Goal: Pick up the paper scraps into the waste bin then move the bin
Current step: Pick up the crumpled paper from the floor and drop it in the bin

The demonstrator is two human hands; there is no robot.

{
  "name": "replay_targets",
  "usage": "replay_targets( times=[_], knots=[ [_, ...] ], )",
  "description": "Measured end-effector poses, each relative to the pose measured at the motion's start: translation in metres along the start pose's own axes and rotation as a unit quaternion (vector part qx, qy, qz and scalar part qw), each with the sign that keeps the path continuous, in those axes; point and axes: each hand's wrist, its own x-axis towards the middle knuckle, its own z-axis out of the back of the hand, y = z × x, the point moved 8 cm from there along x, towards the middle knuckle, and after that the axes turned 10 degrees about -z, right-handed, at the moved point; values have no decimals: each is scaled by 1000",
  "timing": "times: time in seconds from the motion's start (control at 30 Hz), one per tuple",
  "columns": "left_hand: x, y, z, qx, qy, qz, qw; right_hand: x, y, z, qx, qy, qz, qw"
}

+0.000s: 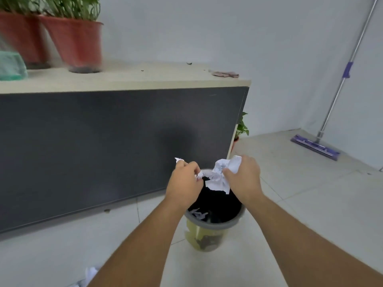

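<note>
A yellowish waste bin [204, 235] with a grey rim and a black liner stands on the tiled floor beside a dark cabinet. Some paper scraps [198, 214] lie inside it near the rim. Both hands hover over the bin's mouth. My left hand [185, 183] is closed on a small white scrap that pokes out above the knuckles. My right hand [244, 177] grips a larger crumpled white paper [219, 177] that hangs between the two hands. Another white scrap [90, 274] lies on the floor at the lower left, partly hidden by my left forearm.
A long dark cabinet [103, 146] with a light top fills the left; red plant pots [76, 44] and a cloth [224, 73] sit on it. A purple flat mop [315, 146] leans on the right wall. A small plant [241, 127] stands behind the cabinet corner.
</note>
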Motion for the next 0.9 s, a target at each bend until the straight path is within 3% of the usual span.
replay_targets(
  times=[0.73, 0.9],
  knots=[
    [-11, 31, -71, 7, 51, 23, 998, 1, -69, -66, 26, 34, -82, 996],
    [-14, 47, -98, 9, 99, 51, 994, 2, -84, -95, 43, 115, -103, 987]
  ],
)
